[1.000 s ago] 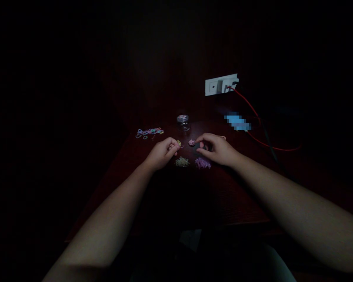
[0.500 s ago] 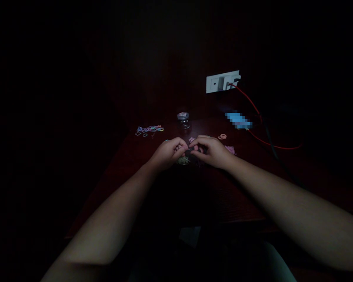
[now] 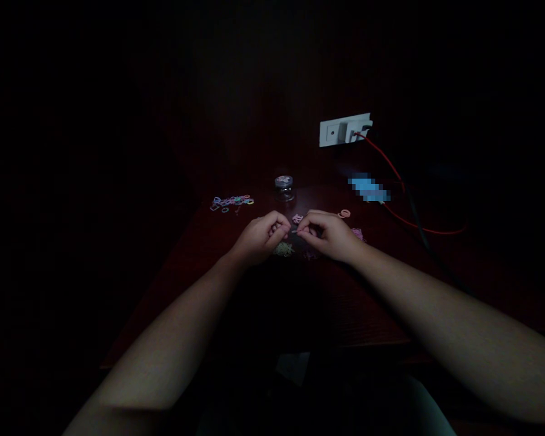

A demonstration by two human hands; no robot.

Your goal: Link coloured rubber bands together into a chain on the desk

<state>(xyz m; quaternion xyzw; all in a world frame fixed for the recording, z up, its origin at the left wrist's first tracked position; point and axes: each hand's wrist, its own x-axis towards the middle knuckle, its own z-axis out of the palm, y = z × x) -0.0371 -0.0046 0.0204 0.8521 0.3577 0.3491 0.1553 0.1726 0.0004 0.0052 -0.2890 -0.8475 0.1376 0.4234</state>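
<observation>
My left hand (image 3: 264,237) is closed in a pinch above the table, its fingertips close to those of my right hand. Whatever it may hold is too small and dark to make out. My right hand (image 3: 329,235) is also pinched, and a tiny pale tip (image 3: 293,231) pokes out from its thumb and forefinger into the gap. Just below the hands lies a heap of pale yellow-green bands (image 3: 283,249). Pink bands (image 3: 297,218) sit behind the fingertips, and more pink bands (image 3: 358,234) are partly hidden by my right wrist.
A lidded clear jar (image 3: 284,188) stands behind the hands. Multicoloured small bands (image 3: 231,203) lie at the far left, peach rings (image 3: 344,214) at the right. A blurred blue phone-like object (image 3: 369,188) joins a red cable (image 3: 387,160) from a wall socket (image 3: 332,132).
The fingertips have drawn slightly apart, with the right thumb and forefinger now closed together. The pink bands behind them show more. The view has shifted slightly.
</observation>
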